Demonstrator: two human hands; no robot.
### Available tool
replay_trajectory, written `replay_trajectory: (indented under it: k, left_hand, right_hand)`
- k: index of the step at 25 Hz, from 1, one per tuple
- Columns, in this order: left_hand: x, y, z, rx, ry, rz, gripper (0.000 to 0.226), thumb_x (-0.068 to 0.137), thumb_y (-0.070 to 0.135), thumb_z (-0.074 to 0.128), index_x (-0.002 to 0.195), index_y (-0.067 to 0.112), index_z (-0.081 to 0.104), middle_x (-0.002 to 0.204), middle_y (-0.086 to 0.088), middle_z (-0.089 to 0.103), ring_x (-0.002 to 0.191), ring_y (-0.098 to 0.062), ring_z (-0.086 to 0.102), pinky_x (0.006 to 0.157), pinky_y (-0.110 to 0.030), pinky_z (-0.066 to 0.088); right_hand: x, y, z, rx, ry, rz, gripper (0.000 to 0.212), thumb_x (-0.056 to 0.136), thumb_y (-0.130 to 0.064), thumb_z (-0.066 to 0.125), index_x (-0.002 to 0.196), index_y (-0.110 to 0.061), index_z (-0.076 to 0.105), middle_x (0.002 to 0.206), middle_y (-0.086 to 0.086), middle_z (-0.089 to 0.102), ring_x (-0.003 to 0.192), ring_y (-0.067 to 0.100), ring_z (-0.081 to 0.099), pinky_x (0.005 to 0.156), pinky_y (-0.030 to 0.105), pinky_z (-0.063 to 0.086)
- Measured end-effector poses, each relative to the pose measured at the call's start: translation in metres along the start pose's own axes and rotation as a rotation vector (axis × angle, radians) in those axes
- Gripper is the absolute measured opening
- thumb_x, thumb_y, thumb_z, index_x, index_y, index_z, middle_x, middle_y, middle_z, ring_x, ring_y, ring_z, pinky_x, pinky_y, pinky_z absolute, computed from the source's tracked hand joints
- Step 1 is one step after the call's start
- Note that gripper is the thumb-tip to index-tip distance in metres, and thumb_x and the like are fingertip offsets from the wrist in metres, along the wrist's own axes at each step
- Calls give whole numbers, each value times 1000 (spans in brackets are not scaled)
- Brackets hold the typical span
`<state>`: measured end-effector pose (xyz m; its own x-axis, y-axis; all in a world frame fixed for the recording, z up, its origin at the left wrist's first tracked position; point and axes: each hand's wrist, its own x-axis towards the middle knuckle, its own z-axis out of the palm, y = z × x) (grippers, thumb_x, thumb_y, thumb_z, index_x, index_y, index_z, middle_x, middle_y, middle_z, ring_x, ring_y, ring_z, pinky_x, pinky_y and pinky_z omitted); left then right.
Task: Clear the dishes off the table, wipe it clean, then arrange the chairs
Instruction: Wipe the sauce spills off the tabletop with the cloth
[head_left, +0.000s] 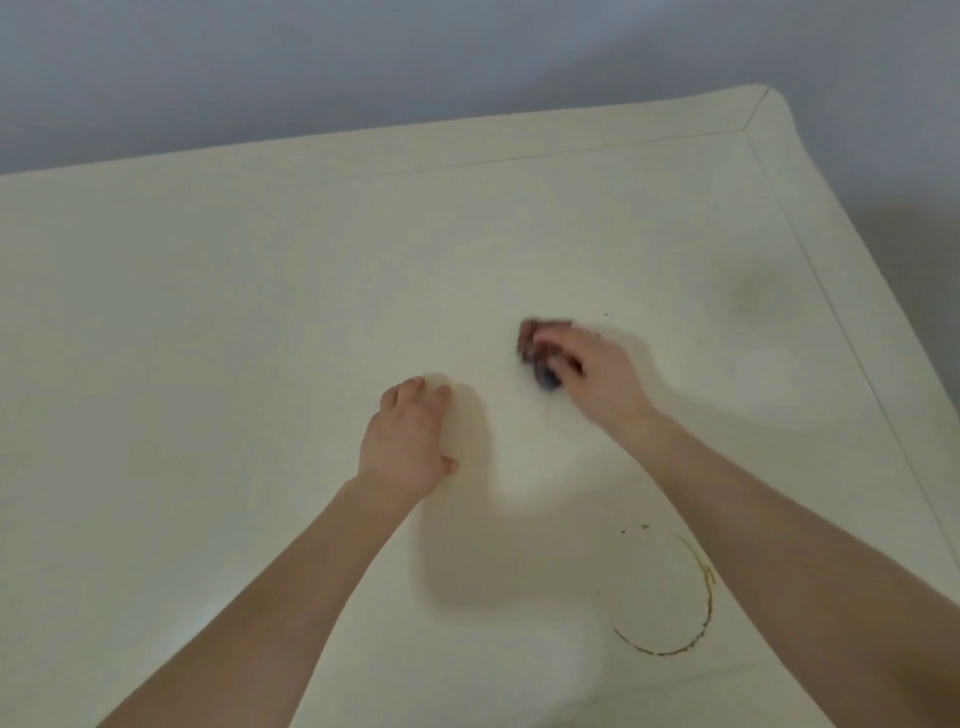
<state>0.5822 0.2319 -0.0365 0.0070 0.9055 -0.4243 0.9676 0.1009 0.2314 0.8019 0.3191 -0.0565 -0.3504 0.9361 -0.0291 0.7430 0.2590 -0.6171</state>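
Both hands lie on the bench (208, 312), the left hand (408, 436) palm down, the right hand (597, 376) to its right and slightly farther away. A blurred cloth (543, 358) sits under and just beyond the right fingers (553, 345), touching the bench. A ring-shaped stain (696, 613) lies nearer than those fingers, to their right, beside the right forearm.

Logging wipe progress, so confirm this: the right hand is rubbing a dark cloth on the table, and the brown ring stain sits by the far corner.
Wrong on the ring stain: the head view shows it near the front edge, under the right forearm. The rest holds: right hand, dark cloth, table.
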Motion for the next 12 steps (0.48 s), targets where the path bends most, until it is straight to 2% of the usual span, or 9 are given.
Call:
replay_trajectory:
  k: [2, 3, 5, 6, 8, 10, 12]
  left_hand:
    - [-1, 0, 4, -1, 11, -7, 89, 70, 34, 79, 144, 24, 29, 151, -8, 23, 139, -29, 20, 110, -38, 32]
    - [-1, -1, 6, -14, 20, -9, 90, 70, 33, 80, 144, 24, 29, 151, -8, 24, 139, -29, 21, 110, -38, 31]
    - [0, -2, 7, -42, 34, -6, 91, 68, 31, 81, 144, 23, 31, 150, -9, 25, 138, -30, 22, 112, -36, 29]
    - [0, -2, 7, -54, 34, -7, 91, 68, 30, 81, 144, 22, 31, 150, -9, 25, 138, -30, 23, 112, -36, 28]
    - [-2, -1, 7, -65, 31, -17, 89, 70, 30, 81, 144, 21, 31, 151, -9, 25, 139, -29, 22, 112, -36, 28]
    - [-9, 1, 9, -63, 48, -24, 81, 74, 29, 78, 141, 18, 35, 149, -10, 28, 138, -29, 24, 111, -36, 29]
    - [-22, 1, 13, -59, 99, -28, 69, 78, 27, 74, 138, 18, 41, 145, -9, 35, 134, -29, 30, 107, -38, 36]
  right_hand:
    - [26, 0, 13, -75, 1, 93, 39, 90, -3, 54, 128, -7, 56, 135, 16, 53, 129, 31, 45, 106, 27, 28]
    - [21, -5, 25, -112, -26, 55, 39, 90, -3, 52, 129, -4, 55, 137, 19, 50, 132, 36, 41, 110, 35, 28]
    - [-25, -12, 50, -137, -55, -177, 34, 87, -2, 50, 118, 1, 63, 129, 24, 56, 124, 45, 48, 104, 53, 33]
    - [-58, -14, 54, -110, -86, -281, 34, 86, -6, 46, 113, 0, 66, 125, 23, 60, 120, 44, 51, 101, 57, 34]
    - [-113, -14, 50, -33, -203, -395, 36, 85, -8, 42, 109, -4, 69, 122, 17, 63, 122, 33, 53, 102, 55, 38]
    - [-134, -13, 33, 63, -278, -412, 35, 85, -6, 42, 106, -8, 71, 120, 11, 65, 118, 25, 54, 99, 44, 46]
    - [-112, -10, 16, 93, -177, -273, 34, 89, -4, 44, 110, -11, 69, 122, 10, 64, 113, 23, 56, 97, 28, 43]
